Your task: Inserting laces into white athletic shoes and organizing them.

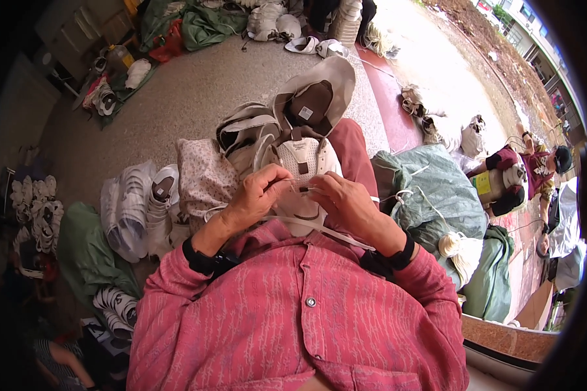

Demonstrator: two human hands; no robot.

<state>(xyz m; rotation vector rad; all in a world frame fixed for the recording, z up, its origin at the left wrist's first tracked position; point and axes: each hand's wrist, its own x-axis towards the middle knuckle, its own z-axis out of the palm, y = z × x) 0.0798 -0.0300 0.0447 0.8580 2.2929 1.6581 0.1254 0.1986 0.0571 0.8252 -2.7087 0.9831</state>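
On my lap lies a white and beige shoe upper (299, 156) with a perforated front and a brown tab. My left hand (261, 192) is closed in a pinch over its near end. Facing it, my right hand (344, 203) is closed too, fingertips together beside a small dark piece. A thin strand seems to run between the fingertips; what each hand grips is too small to make out. A pale lace (323, 229) hangs below the hands. Beyond the upper stands a beige shoe (342, 81) with a brown insole, and more beige uppers (244, 124) lie to its left.
A flowered cloth (205, 176) covers something at my left, next to bagged white shoes (127, 212). A green-grey sack (437, 189) with a bundle of white laces (462, 251) stands at my right. Farther right sits another person (535, 169). More shoes (274, 25) lie across the floor.
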